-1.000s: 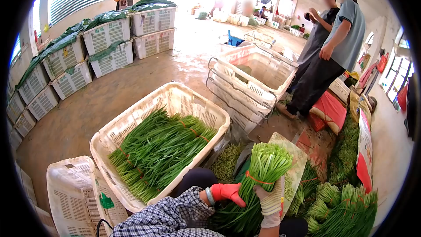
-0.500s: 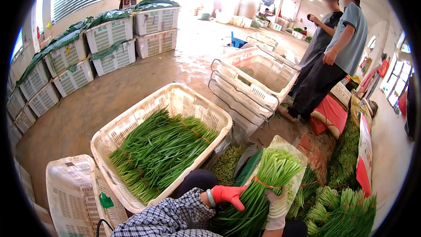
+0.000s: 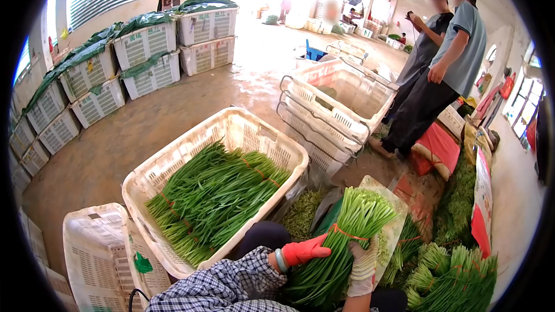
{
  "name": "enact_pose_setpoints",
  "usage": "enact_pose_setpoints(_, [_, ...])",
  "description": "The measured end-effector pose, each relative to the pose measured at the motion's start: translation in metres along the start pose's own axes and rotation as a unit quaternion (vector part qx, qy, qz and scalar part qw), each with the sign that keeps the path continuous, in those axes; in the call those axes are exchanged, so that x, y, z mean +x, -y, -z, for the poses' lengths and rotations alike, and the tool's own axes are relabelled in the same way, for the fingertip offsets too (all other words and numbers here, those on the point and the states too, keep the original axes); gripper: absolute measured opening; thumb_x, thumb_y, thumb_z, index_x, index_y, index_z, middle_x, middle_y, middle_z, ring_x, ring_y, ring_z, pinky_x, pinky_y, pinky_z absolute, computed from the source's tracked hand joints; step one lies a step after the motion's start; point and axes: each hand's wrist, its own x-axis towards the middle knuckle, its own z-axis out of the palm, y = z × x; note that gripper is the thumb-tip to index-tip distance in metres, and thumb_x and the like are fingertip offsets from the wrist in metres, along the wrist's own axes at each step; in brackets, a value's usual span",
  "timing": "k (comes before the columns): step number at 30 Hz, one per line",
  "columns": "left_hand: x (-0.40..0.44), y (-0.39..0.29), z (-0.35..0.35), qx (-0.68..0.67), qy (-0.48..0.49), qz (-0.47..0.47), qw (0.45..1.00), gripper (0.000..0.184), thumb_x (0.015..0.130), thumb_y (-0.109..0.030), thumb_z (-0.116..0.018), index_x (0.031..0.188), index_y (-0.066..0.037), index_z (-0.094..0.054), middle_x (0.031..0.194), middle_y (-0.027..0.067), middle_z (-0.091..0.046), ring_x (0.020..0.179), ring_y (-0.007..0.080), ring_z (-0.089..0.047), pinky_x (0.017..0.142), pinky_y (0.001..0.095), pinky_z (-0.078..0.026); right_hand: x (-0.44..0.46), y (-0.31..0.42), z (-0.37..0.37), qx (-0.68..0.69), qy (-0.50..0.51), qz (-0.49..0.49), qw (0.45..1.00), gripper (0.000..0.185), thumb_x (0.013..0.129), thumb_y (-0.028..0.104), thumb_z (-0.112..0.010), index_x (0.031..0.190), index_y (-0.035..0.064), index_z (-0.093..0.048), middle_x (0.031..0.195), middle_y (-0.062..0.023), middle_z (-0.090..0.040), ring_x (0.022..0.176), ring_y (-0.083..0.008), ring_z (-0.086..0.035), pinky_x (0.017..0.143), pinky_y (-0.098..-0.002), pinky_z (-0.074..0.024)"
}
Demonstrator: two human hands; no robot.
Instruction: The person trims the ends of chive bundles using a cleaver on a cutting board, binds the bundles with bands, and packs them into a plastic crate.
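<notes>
A thick bunch of green stalks (image 3: 364, 212), tied with an orange band, stands tilted with its pale cut ends up. My left hand (image 3: 305, 251), in a red glove, lies against its left side below the band, fingers wrapped on the stalks. On the right side my right hand (image 3: 362, 266), in a pale knitted glove, grips the same bunch. Behind the bunch is a board (image 3: 393, 242) with green bits on it. More banded bunches (image 3: 217, 196) lie in a white crate (image 3: 173, 164) at the left.
Tied bunches (image 3: 457, 271) lie at the lower right. Stacked crates (image 3: 329, 118) with wire handles stand ahead, beside two standing people (image 3: 457, 52). An empty crate (image 3: 95, 254) is at lower left. Covered crates (image 3: 147, 40) line the upper left.
The bunch first moved right and away with both hands, its top leaning right; now it stands more upright. My left hand has risen slightly and presses closer to the stalks.
</notes>
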Motion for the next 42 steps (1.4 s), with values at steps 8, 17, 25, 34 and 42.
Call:
enact_pose_setpoints(8, [0.004,0.018,-0.005,0.007,0.015,0.007,1.0,0.103,0.08,-0.041,-0.073,0.152,-0.007,-0.009,0.149,0.0085,-0.033,0.135,0.0191,-0.031,0.111,0.0373,-0.026,0.102,-0.041,0.075,0.286,0.008,-0.107,0.952,0.048,0.091,0.036,-0.054,0.116,-0.0054,-0.048,0.095,-0.0169,-0.053,0.07,-0.0217,-0.051,0.058,-0.0327,-0.046])
enact_pose_setpoints(17, [-0.004,0.007,-0.047,0.052,-0.065,-0.019,0.996,0.095,0.078,-0.028,-0.077,0.15,-0.006,-0.019,0.144,0.0078,-0.039,0.131,0.0181,-0.035,0.11,0.0354,-0.028,0.04,0.036,-0.003,-0.094,0.08,0.109,0.986,0.061,0.085,0.024,-0.064,0.133,-0.0056,-0.04,0.12,-0.0196,-0.053,0.109,-0.0239,-0.053,0.087,-0.0342,-0.0468])
enact_pose_setpoints(25, [-0.023,-0.061,-0.065,-0.094,-0.094,-0.028,0.991,0.05,0.079,-0.011,-0.065,0.127,-0.003,-0.056,0.12,0.0056,-0.061,0.112,0.0165,-0.054,0.098,0.0335,-0.042,-0.123,0.308,-0.106,-0.001,0.298,0.717,0.63,0.054,0.081,0.059,-0.065,0.116,0.0182,-0.056,0.102,-0.0064,-0.057,0.097,-0.0232,-0.052,0.098,-0.0611,-0.0316])
enact_pose_setpoints(34, [-0.031,-0.052,-0.049,-0.028,-0.137,-0.039,0.989,0.058,0.078,-0.02,-0.066,0.131,-0.003,-0.051,0.122,0.006,-0.06,0.109,0.0168,-0.056,0.096,0.0329,-0.044,-0.146,0.316,-0.114,0.005,0.393,0.666,0.634,0.052,0.091,0.064,-0.04,0.109,0.0175,-0.053,0.09,-0.0047,-0.054,0.086,-0.021,-0.051,0.092,-0.0566,-0.035])
enact_pose_setpoints(42, [-0.033,-0.056,-0.059,-0.046,-0.155,-0.044,0.986,0.058,0.078,-0.02,-0.066,0.132,-0.003,-0.05,0.122,0.006,-0.06,0.109,0.0171,-0.056,0.096,0.0329,-0.043,-0.129,0.285,-0.069,-0.249,0.274,0.559,0.742,0.063,0.089,0.072,-0.03,0.107,0.0162,-0.053,0.1,-0.0095,-0.054,0.091,-0.0225,-0.049,0.095,-0.0618,-0.0353])
